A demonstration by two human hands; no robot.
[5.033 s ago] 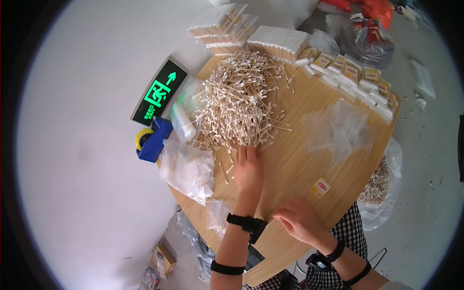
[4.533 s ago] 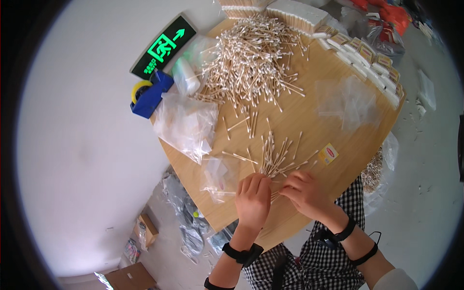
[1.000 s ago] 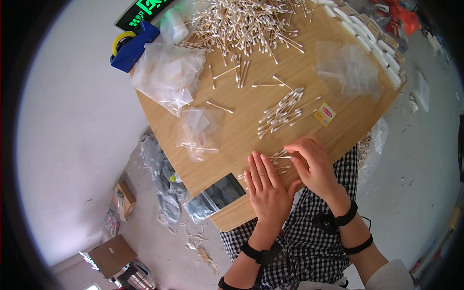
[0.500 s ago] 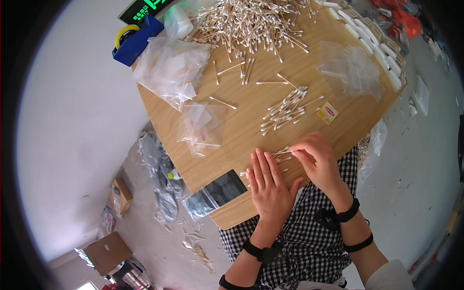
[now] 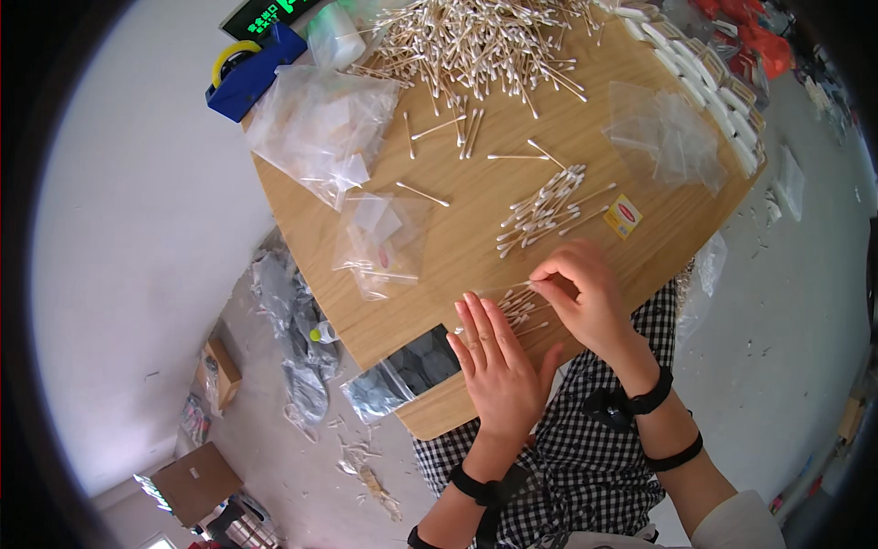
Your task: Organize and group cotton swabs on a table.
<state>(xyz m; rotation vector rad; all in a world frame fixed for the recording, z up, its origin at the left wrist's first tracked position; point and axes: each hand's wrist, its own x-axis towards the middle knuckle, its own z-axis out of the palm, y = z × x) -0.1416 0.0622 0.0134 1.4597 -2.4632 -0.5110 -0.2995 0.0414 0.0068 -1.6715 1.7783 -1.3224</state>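
Your left hand (image 5: pixel 498 371) lies flat and spread, pinning a clear bag (image 5: pixel 512 306) to the worktop (image 5: pixel 476 247) at lower centre while your right hand (image 5: pixel 585 297) pinches cotton swabs (image 5: pixel 523 305) at its mouth.

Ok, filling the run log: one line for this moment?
left hand flat on table | right hand pinching cotton swabs | swab pile behind

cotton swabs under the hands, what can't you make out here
- Head view: how many cotton swabs are in the small bunch; the right hand and left hand cover part of it.
- Whether a clear bag encloses them: too faint.
- The big swab pile: cut off by the top edge.
- The yellow tag: print too small.
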